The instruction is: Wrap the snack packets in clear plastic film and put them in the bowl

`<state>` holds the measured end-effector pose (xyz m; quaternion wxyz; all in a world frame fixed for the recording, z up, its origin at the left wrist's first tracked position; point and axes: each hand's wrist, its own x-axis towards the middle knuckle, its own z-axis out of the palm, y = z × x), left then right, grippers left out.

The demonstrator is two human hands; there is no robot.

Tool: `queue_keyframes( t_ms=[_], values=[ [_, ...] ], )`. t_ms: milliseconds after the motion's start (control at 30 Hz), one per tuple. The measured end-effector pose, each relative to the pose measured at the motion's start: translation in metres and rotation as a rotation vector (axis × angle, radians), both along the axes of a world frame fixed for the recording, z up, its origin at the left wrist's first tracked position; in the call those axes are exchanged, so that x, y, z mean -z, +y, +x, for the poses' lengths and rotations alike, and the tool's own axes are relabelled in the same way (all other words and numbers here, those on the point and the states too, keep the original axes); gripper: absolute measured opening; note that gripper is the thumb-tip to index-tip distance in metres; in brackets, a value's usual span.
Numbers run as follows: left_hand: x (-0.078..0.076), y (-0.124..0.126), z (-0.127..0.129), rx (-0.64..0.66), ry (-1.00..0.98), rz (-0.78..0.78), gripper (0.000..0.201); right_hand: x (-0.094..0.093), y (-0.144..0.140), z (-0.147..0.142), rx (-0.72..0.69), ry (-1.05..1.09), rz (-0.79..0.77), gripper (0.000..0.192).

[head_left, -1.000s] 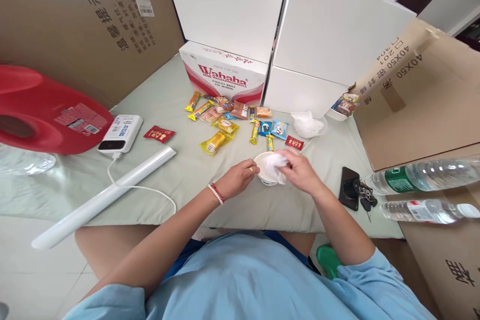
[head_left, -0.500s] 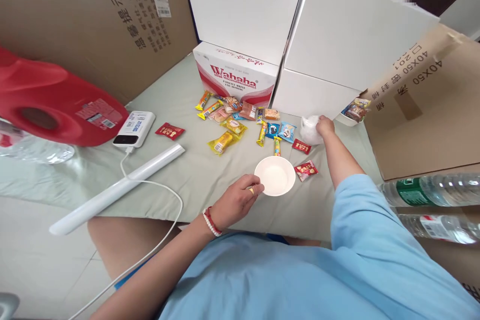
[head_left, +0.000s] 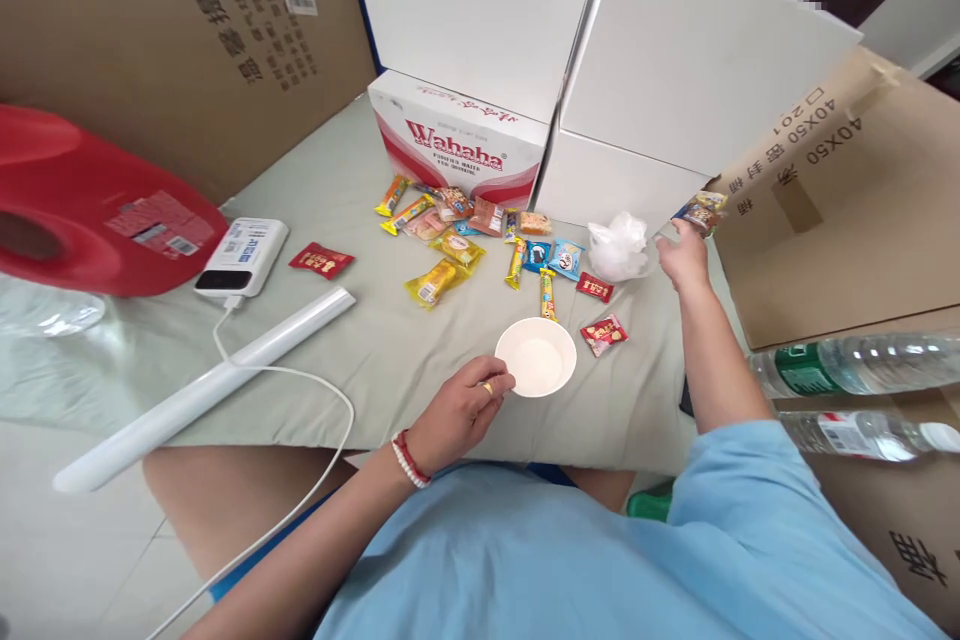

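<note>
My left hand [head_left: 461, 410] is closed on the near-left rim of a white bowl [head_left: 541, 360], with the thumb on top. The bowl stands on the cloth, and its inside is bare. At the far right, my right hand [head_left: 684, 258] reaches to a heap of wrapped snacks [head_left: 703, 210] by the cardboard. The hand covers most of the container under these snacks, and its fingertips are partly hidden, so its grip is unclear. A crumpled white plastic bag [head_left: 619, 248] lies just left of that hand. Red-wrapped snacks [head_left: 604, 334] lie right of the bowl.
Several packaged snacks [head_left: 457, 245] lie before the Wahaba-labelled carton [head_left: 457, 145] and white boxes [head_left: 637, 50]. To the left are a red jug [head_left: 97, 200], a power bank [head_left: 242, 258] with a cable, and a white tube [head_left: 210, 390]. Bottles [head_left: 862, 365] lie at right.
My right hand has let go of the plastic bag and moved right to the heap of snacks. The bag stays on the cloth. My left hand keeps hold of the bowl. The view has shifted slightly.
</note>
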<state>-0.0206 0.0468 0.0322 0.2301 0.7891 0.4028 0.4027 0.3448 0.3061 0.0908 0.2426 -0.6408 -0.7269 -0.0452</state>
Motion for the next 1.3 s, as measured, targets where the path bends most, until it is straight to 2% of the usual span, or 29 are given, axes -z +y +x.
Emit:
queue_keyframes(
  t_ms=[33,67,133,200,233,300,400,500,567,633,700,733,800,867,900,933,1000,1067,1133,1200,1300],
  values=[
    [-0.001,0.002,0.003,0.004,-0.021,-0.011,0.022,-0.005,-0.027,-0.001,0.015,0.018,0.024,0.046],
    [-0.002,0.003,0.006,0.01,-0.043,-0.027,0.021,-0.009,-0.059,-0.005,-0.044,0.086,0.041,0.043],
    [-0.004,0.007,0.015,0.034,-0.09,-0.071,0.019,-0.012,-0.129,-0.019,-0.375,0.168,-0.078,0.041],
    [-0.006,0.01,0.026,0.085,-0.135,-0.123,0.018,-0.007,-0.194,-0.035,-0.665,0.16,-0.216,0.048],
    [-0.006,0.011,0.033,0.126,-0.151,-0.145,0.019,-0.003,-0.221,-0.042,-0.706,0.147,-0.233,0.047],
    [-0.006,0.013,0.047,0.216,-0.168,-0.168,0.021,0.005,-0.257,-0.046,-0.684,0.166,-0.215,0.034],
    [-0.004,0.013,0.06,0.271,-0.149,-0.155,0.027,0.008,-0.273,-0.022,-0.542,0.191,-0.24,0.025],
    [0.004,0.01,0.056,0.195,-0.105,-0.117,0.04,-0.01,-0.255,0.027,-0.277,0.118,-0.211,0.019],
    [0.012,0.005,0.041,0.096,-0.064,-0.098,0.036,-0.032,-0.221,0.061,-0.048,-0.008,-0.159,0.02],
    [0.022,-0.003,0.021,-0.038,-0.011,-0.09,0.029,-0.06,-0.166,0.086,0.189,-0.166,-0.13,0.022],
    [0.033,-0.015,-0.001,-0.181,0.048,-0.076,0.024,-0.09,-0.095,0.1,0.372,-0.283,-0.096,0.024],
    [0.038,-0.021,-0.011,-0.246,0.08,-0.065,0.023,-0.105,-0.057,0.103,0.424,-0.298,-0.073,0.026],
    [0.045,-0.035,-0.027,-0.355,0.132,-0.037,0.022,-0.13,0.011,0.103,0.402,-0.261,-0.051,0.033],
    [0.05,-0.047,-0.038,-0.436,0.163,-0.009,0.022,-0.144,0.059,0.098,0.366,-0.191,-0.075,0.055],
    [0.051,-0.052,-0.042,-0.47,0.17,0.001,0.021,-0.145,0.072,0.094,0.361,-0.139,-0.068,0.063],
    [0.052,-0.056,-0.045,-0.504,0.172,0.011,0.021,-0.142,0.078,0.089,0.362,-0.079,-0.055,0.065],
    [0.055,-0.061,-0.049,-0.569,0.169,0.021,0.019,-0.122,0.073,0.079,0.352,0.032,-0.032,0.049],
    [0.058,-0.061,-0.055,-0.616,0.158,0.004,0.018,-0.09,0.054,0.068,0.305,0.101,-0.066,0.03],
    [0.064,-0.057,-0.062,-0.621,0.152,-0.04,0.019,-0.056,0.031,0.058,0.241,0.147,-0.143,0.025],
    [0.071,-0.05,-0.069,-0.593,0.168,-0.087,0.022,-0.029,0.015,0.047,0.174,0.185,-0.204,0.024],
    [0.08,-0.039,-0.075,-0.581,0.264,-0.113,0.03,-0.014,0.01,0.028,0.105,0.221,-0.22,0.023]
  ],
)
